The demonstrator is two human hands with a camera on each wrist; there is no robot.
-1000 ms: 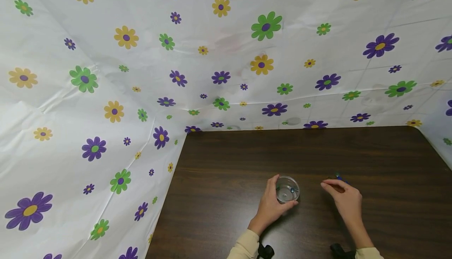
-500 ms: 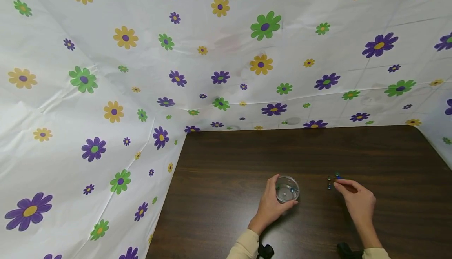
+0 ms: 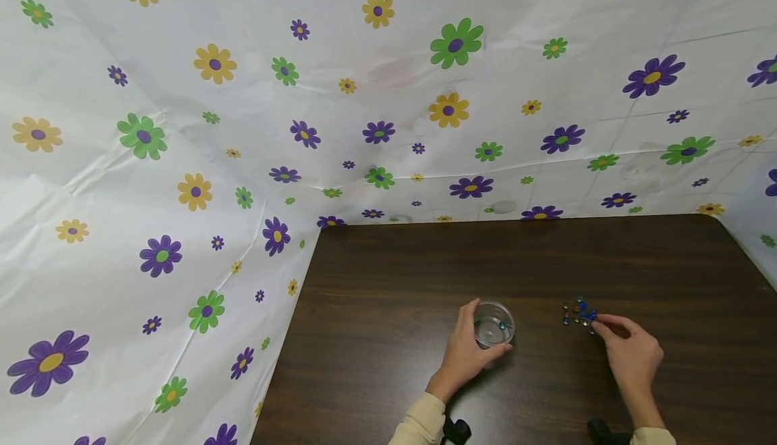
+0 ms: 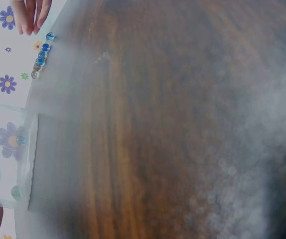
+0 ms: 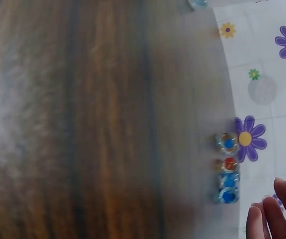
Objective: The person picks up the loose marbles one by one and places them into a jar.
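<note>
While the left hand (image 3: 464, 354) grips the clear cup (image 3: 488, 339), the right hand (image 3: 634, 356) is at the loose marbles (image 3: 584, 314).
The cup contains at least a bluish marble (image 3: 503, 326) and a green marble (image 4: 16, 192); left thumb and fingers curl round its wall. Right thumb and index fingertips are close together at the cluster's right edge on the dark table (image 3: 388, 283); whether they pinch a marble cannot be told.

No text, label, brand, number or sign is showing legibly in the head view or in either wrist view.
</note>
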